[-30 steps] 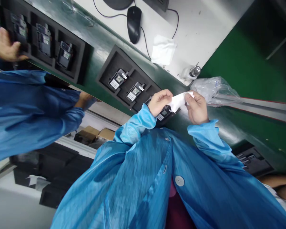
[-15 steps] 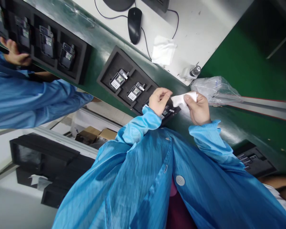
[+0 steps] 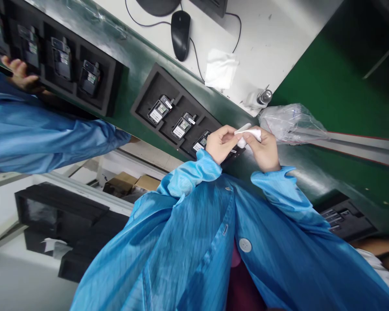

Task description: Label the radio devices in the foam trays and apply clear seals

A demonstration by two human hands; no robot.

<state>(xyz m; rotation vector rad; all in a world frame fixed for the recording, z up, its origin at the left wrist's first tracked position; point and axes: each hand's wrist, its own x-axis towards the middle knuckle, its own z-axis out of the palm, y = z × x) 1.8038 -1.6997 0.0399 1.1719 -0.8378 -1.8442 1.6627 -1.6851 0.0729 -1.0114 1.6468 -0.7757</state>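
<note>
Cloth, white and small, is bunched into a short roll and pinched between both hands, just above the near end of the black foam tray. The left hand closes its thumb and fingertips on the roll's left end. The right hand is curled shut around the right end.

Handling judgement: the material appears soft, very light and limp, with no stiffness of its own. It should not slip or break, but it will unfold if released. Hold it at the folded edge or around the bunched middle.

The tray lies on the green belt and holds three labelled devices. The nearest one is partly covered by the left hand, so contact with it cannot be confirmed. A clear plastic bag lies just beside the right hand. A second cloth lies well apart on the white table.

Change from half a second earlier: the hands were apart with the cloth stretched between them. They are now together and the cloth is more compact.
</note>
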